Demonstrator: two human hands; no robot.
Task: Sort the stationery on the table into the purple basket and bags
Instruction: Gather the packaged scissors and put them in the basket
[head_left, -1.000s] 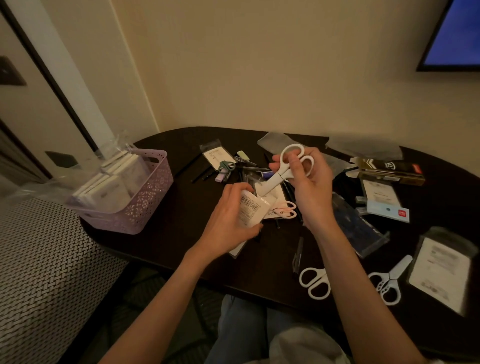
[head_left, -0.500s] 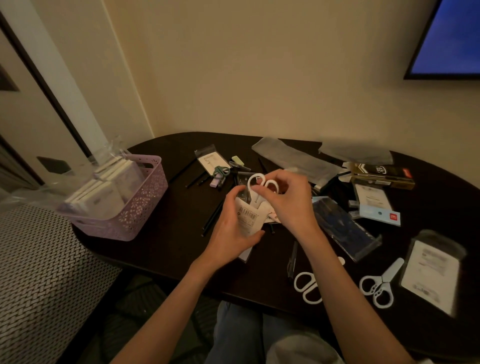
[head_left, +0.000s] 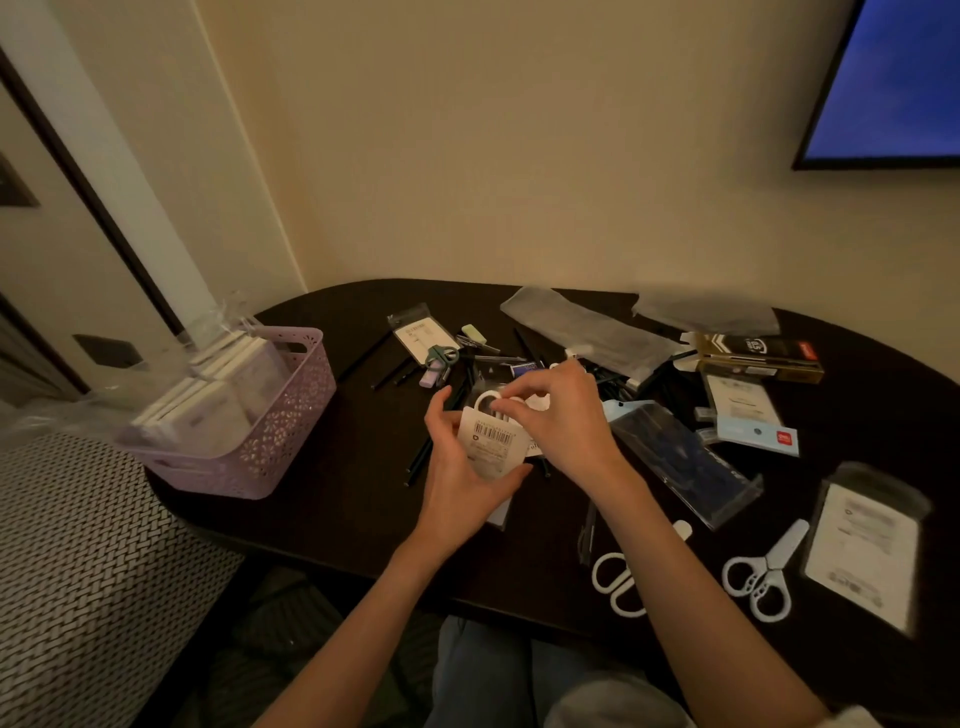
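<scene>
My left hand (head_left: 457, 467) grips a small white bag with a barcode label (head_left: 491, 441) over the middle of the dark table (head_left: 322, 499). A pair of white scissors (head_left: 488, 402) sits blade-down in the bag, only its handle loops showing. My right hand (head_left: 561, 415) pinches those handles from above. The purple basket (head_left: 280, 431) stands at the table's left end, filled with white packs in clear wrap. Two more white scissors (head_left: 618, 577) (head_left: 763, 577) lie near the front edge on the right.
Loose pens, small clips and an eraser (head_left: 441, 358) lie behind my hands. Clear and grey bags (head_left: 582, 327), a black-gold box (head_left: 758, 353), a blue case (head_left: 680, 457) and a labelled pouch (head_left: 867, 545) fill the right side. A woven seat (head_left: 88, 571) adjoins the table's left.
The scissors came down from held up in my right hand into the white bag, sinking until only the handles show. Both hands stayed over the table's middle.
</scene>
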